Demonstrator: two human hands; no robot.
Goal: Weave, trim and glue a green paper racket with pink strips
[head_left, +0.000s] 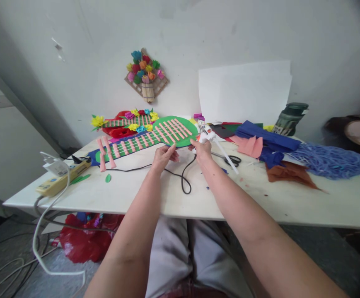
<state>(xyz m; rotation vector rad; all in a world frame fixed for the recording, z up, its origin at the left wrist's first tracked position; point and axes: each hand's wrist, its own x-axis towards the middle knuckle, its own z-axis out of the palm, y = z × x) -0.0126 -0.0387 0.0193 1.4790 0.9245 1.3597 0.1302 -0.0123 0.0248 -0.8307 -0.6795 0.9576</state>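
Note:
A green paper pipa [158, 137] with pink strips across it and a blue edge is tilted up over the table, its long neck running to the left. My left hand [165, 158] pinches its lower edge, thumb on the front face. At the rounded right end, my right hand [201, 150] grips the rim, its fingers partly hidden. Close behind the right hand is a white glue gun [208, 134] with a long white glue stick [228, 157]; its black cord [183, 182] loops over the table. Black-handled scissors [233, 160] lie just right of it.
A second decorated pipa [126, 121] with paper flowers lies at the back. On the left is a power strip [63, 178] with a white charger [54, 167]. Crepe paper [265, 136], blue yarn [332, 159] and a dark bottle [290, 119] occupy the right side.

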